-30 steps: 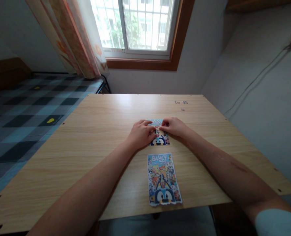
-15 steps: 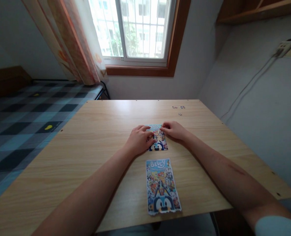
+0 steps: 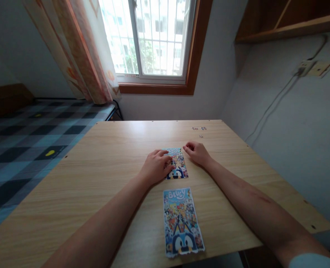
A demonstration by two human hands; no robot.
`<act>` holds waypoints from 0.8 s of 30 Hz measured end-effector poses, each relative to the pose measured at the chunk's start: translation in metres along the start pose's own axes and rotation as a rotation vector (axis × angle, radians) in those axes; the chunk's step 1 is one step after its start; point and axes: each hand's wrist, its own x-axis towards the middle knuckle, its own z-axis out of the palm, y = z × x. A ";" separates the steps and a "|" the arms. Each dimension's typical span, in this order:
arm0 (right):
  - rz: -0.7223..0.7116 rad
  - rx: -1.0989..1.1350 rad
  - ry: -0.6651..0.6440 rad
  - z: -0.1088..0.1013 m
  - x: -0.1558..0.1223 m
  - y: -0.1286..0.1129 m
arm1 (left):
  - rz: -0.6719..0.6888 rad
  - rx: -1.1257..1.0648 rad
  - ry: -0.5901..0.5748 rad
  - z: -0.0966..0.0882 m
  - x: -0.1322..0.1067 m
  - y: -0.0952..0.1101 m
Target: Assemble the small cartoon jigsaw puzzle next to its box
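A small, colourful jigsaw puzzle (image 3: 178,160) with a blue cartoon dog's face along its bottom lies flat on the table. My left hand (image 3: 156,166) rests over its left side, fingers spread, covering part of the picture. Just off its upper right corner, my right hand (image 3: 197,152) is on the table with thumb and fingers pressed together; whatever they hold, if anything, is hidden. Nearer to me lies a paper sheet (image 3: 182,219) with the same picture, lettered "Bluey", its bottom edge torn.
Loose puzzle pieces lie in small groups (image 3: 203,128) near the table's far right, with one bit (image 3: 201,136) closer in. The wooden table (image 3: 111,156) stands below a window (image 3: 162,41). A bed (image 3: 47,130) is on the left, and a cable (image 3: 271,104) hangs along the right wall.
My right hand has moved slightly right, off the puzzle's upper right edge. The left hand stays on the puzzle. My view has tilted up a little.
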 end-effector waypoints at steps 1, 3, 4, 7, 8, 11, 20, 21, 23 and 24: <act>0.009 -0.032 0.002 0.000 0.000 -0.001 | -0.004 -0.002 0.001 0.000 0.000 0.000; 0.026 -0.076 0.012 0.001 0.000 -0.001 | -0.007 -0.006 0.006 -0.001 0.000 0.000; 0.032 -0.088 0.019 0.001 0.000 -0.001 | -0.004 -0.008 0.006 -0.001 0.000 0.000; 0.048 -0.109 0.037 0.001 0.002 0.000 | 0.001 -0.015 0.003 -0.001 0.000 0.000; 0.055 -0.117 0.037 0.001 0.003 0.000 | -0.001 -0.018 0.004 -0.001 0.000 0.000; 0.074 -0.134 0.023 0.001 0.003 0.000 | -0.014 -0.028 0.018 0.000 0.000 -0.001; 0.087 -0.162 -0.010 0.000 0.001 -0.007 | -0.073 -0.002 -0.001 0.002 -0.002 -0.002; 0.088 -0.163 -0.010 0.000 0.001 -0.007 | -0.077 0.000 -0.009 0.001 -0.002 -0.002; 0.093 -0.160 -0.007 0.000 0.000 -0.008 | -0.089 0.002 -0.021 0.000 -0.002 -0.001; 0.095 -0.157 -0.007 0.000 -0.001 -0.009 | -0.098 0.001 -0.023 0.000 -0.002 -0.001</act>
